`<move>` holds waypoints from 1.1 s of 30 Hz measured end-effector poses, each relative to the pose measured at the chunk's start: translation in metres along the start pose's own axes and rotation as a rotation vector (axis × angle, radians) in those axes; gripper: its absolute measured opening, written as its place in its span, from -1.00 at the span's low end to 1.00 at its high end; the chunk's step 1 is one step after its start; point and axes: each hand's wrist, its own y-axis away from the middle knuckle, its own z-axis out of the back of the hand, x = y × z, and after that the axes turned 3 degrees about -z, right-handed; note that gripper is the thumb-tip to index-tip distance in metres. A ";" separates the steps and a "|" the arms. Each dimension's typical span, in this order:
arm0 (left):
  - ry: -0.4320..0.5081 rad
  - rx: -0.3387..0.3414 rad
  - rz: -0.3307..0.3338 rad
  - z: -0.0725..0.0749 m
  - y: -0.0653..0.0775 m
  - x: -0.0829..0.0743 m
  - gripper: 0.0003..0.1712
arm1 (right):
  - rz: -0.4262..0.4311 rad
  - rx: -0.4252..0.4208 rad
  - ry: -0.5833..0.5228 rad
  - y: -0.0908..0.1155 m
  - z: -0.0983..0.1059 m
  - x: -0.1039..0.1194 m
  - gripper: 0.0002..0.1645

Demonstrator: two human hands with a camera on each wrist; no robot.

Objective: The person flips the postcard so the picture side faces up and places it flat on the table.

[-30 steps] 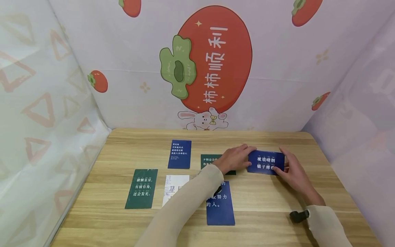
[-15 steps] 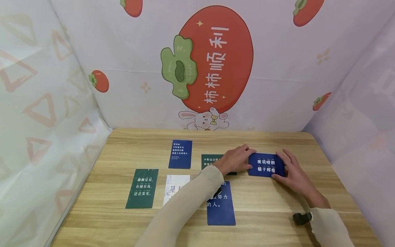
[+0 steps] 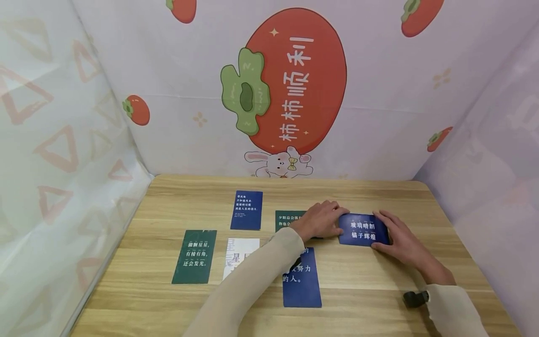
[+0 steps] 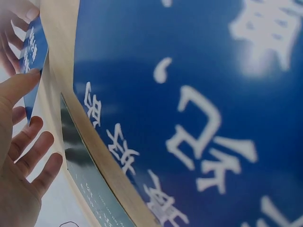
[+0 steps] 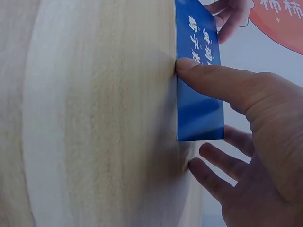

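Note:
A blue card [image 3: 357,230] with white Chinese lettering lies lengthwise at the right of the table, between both hands. My left hand [image 3: 316,220] pinches its left end; in the left wrist view the thumb is on the printed face [image 4: 35,49], with the other fingers loosely spread. At the right end, my right hand [image 3: 402,238] grips the card between thumb and fingers. The right wrist view has the right thumb [image 5: 191,65] over the card's near edge. Whether the card fully touches the table cannot be told. A green card [image 3: 288,218] is partly hidden beneath the left hand and wrist.
On the wooden table [image 3: 139,304] lie other cards: a green one [image 3: 194,256] at left, a small-print blue one [image 3: 246,210] at back, a white one [image 3: 241,250] and a blue one [image 3: 302,290] partly under the left sleeve. A printed cloth [image 3: 379,140] hangs behind.
Both hands have brought the blue card slightly down toward the person, and it looks straighter. My right thumb has slid from the lettering to the card's lower right edge.

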 end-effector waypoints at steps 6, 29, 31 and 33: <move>-0.023 0.021 -0.011 -0.001 0.002 -0.001 -0.20 | 0.001 0.025 0.031 0.001 0.002 0.002 0.15; -0.176 0.131 -0.109 -0.007 0.013 -0.016 -0.05 | 0.028 0.113 0.132 0.002 0.009 0.006 0.01; -0.179 0.133 -0.109 -0.008 0.013 -0.016 -0.06 | 0.026 0.122 0.134 0.003 0.009 0.007 -0.01; -0.183 0.134 -0.108 -0.009 0.014 -0.017 -0.07 | 0.028 0.124 0.136 0.004 0.010 0.007 -0.04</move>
